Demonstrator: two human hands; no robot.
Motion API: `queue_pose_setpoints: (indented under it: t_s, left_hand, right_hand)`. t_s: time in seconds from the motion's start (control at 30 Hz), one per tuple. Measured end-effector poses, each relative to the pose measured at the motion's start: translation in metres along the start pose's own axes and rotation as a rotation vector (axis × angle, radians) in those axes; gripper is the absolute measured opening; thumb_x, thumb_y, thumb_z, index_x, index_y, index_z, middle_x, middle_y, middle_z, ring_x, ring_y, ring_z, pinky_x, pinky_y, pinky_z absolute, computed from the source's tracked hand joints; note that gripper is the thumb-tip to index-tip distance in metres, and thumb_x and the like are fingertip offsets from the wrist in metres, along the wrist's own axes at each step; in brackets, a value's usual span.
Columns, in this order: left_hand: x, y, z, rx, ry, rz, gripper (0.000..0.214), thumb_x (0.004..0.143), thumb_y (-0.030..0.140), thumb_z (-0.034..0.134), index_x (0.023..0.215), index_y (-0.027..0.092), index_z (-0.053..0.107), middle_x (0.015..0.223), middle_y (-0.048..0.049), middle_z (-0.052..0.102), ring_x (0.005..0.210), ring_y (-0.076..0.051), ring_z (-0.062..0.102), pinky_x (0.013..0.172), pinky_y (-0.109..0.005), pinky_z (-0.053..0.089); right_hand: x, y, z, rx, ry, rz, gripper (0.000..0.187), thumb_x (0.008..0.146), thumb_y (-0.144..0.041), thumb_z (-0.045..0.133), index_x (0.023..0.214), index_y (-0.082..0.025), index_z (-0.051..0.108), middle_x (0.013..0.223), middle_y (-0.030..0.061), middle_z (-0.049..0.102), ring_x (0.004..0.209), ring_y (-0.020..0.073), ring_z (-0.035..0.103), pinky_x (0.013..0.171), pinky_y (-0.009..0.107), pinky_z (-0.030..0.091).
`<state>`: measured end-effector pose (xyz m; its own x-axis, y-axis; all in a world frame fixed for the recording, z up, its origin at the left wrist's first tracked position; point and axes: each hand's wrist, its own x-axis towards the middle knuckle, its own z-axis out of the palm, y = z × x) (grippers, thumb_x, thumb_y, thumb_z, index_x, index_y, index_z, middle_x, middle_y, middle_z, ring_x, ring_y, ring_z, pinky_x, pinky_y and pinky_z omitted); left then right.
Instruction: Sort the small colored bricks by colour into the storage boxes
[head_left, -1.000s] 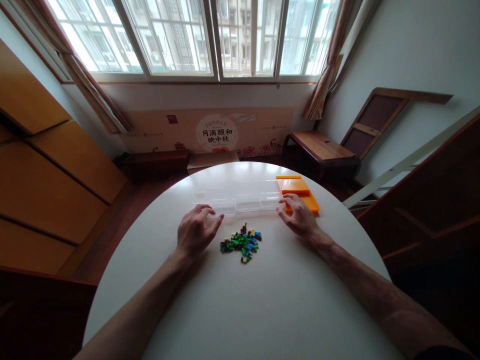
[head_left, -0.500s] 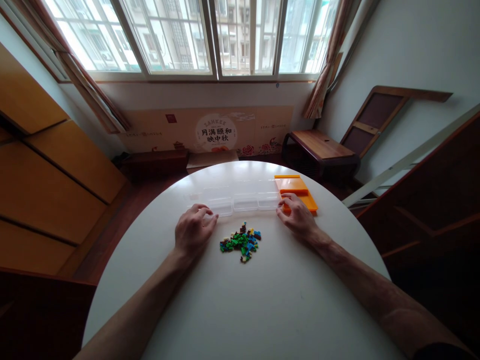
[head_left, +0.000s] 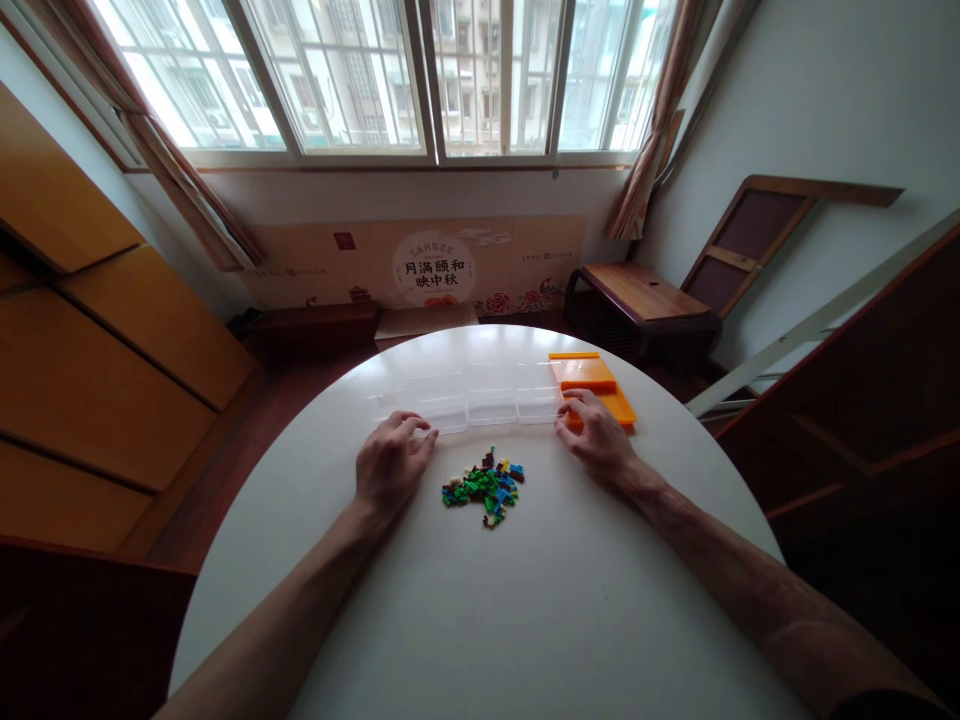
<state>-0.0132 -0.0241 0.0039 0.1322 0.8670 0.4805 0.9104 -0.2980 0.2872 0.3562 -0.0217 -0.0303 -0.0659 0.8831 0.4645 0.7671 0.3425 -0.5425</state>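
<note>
My left hand point(head_left: 394, 460) rests on the white table, its fingers loosely bent with a gap to the thumb. The fingertips are at the front left end of a row of clear plastic boxes point(head_left: 493, 408). At the row's right end lies my right hand point(head_left: 596, 435), thumb and fingers apart, fingertips close to or touching the last box. Part of that hand covers an orange plastic tray point(head_left: 624, 406). Between the hands and nearer to me is a pile of small toy building bricks point(head_left: 484, 487), mostly green, with blue, brown, yellow and cream ones.
The round white table point(head_left: 517, 620) has its far edge below a window. A wooden stool point(head_left: 645, 290) stands beyond it on the right. Orange-brown cabinets point(head_left: 112, 380) are at the left, and a dark wooden panel point(head_left: 862, 400) is at the right.
The view has shifted very slightly. My left hand sits a touch farther right; the right hand, boxes and bricks look otherwise the same.
</note>
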Motion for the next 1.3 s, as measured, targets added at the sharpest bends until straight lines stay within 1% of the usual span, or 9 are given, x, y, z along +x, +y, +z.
queue_pose_setpoints:
  t_s: [0.2, 0.37, 0.47, 0.7, 0.9, 1.03, 1.3]
  left_hand:
    - [-0.0005, 0.0001, 0.0012, 0.002, 0.008, 0.011, 0.02, 0.104, 0.04, 0.066, 0.1, 0.025, 0.078, 0.118, -0.0032, 0.078, 0.091, -0.023, 0.073, 0.079, -0.034, 0.054]
    - [-0.0007, -0.001, 0.0016, 0.0, -0.002, 0.005, 0.021, 0.104, 0.042, 0.065, 0.099, 0.025, 0.077, 0.115, -0.0037, 0.079, 0.091, -0.023, 0.073, 0.076, -0.033, 0.053]
    - [-0.001, -0.0012, 0.0016, 0.001, -0.007, 0.002, 0.022, 0.104, 0.042, 0.065, 0.1, 0.025, 0.077, 0.114, -0.0037, 0.078, 0.089, -0.022, 0.073, 0.075, -0.032, 0.053]
    - [-0.0011, 0.0014, -0.0001, -0.006, -0.016, 0.006, 0.022, 0.104, 0.043, 0.064, 0.101, 0.025, 0.076, 0.112, -0.0031, 0.078, 0.083, -0.02, 0.072, 0.073, -0.032, 0.051]
    - [-0.001, 0.0037, -0.0024, 0.001, -0.013, 0.008, 0.021, 0.103, 0.042, 0.064, 0.1, 0.025, 0.076, 0.111, -0.0028, 0.078, 0.081, -0.02, 0.072, 0.073, -0.032, 0.051]
    - [-0.0018, 0.0031, -0.0016, 0.008, -0.018, 0.007, 0.021, 0.104, 0.043, 0.064, 0.1, 0.026, 0.076, 0.111, -0.0024, 0.078, 0.082, -0.02, 0.072, 0.073, -0.032, 0.051]
    - [-0.0024, 0.0022, 0.0, 0.025, -0.015, -0.003, 0.022, 0.104, 0.043, 0.063, 0.101, 0.026, 0.077, 0.113, -0.0028, 0.078, 0.085, -0.021, 0.073, 0.075, -0.032, 0.052]
  right_hand:
    - [0.0001, 0.0005, 0.0012, -0.014, 0.012, -0.009, 0.013, 0.096, -0.032, 0.065, 0.104, -0.023, 0.07, 0.131, 0.0117, 0.067, 0.116, 0.0298, 0.069, 0.105, 0.046, 0.057]
    - [-0.001, -0.0035, -0.0003, -0.043, 0.025, 0.026, 0.014, 0.098, -0.035, 0.068, 0.103, -0.023, 0.071, 0.115, 0.0099, 0.066, 0.103, 0.0278, 0.068, 0.096, 0.043, 0.058]
    - [-0.0015, -0.0049, -0.0011, -0.055, 0.027, 0.028, 0.013, 0.099, -0.036, 0.067, 0.101, -0.023, 0.07, 0.109, 0.009, 0.066, 0.1, 0.0275, 0.067, 0.091, 0.041, 0.057]
    - [-0.0016, -0.0016, 0.0006, -0.089, 0.035, 0.002, 0.019, 0.098, -0.033, 0.066, 0.113, -0.023, 0.071, 0.107, 0.0089, 0.068, 0.103, 0.0293, 0.066, 0.094, 0.042, 0.056]
    - [-0.0011, -0.0008, 0.0009, -0.094, 0.034, -0.008, 0.024, 0.099, -0.032, 0.063, 0.12, -0.022, 0.068, 0.101, 0.0079, 0.067, 0.099, 0.0288, 0.066, 0.093, 0.041, 0.055]
    - [0.0003, 0.0004, 0.0026, -0.089, 0.03, -0.017, 0.025, 0.101, -0.031, 0.06, 0.122, -0.02, 0.067, 0.098, 0.0075, 0.067, 0.096, 0.028, 0.066, 0.094, 0.042, 0.054]
    - [0.0015, -0.0007, 0.0037, -0.087, 0.032, -0.018, 0.026, 0.101, -0.03, 0.058, 0.124, -0.021, 0.066, 0.1, 0.0082, 0.07, 0.096, 0.0289, 0.066, 0.092, 0.043, 0.055]
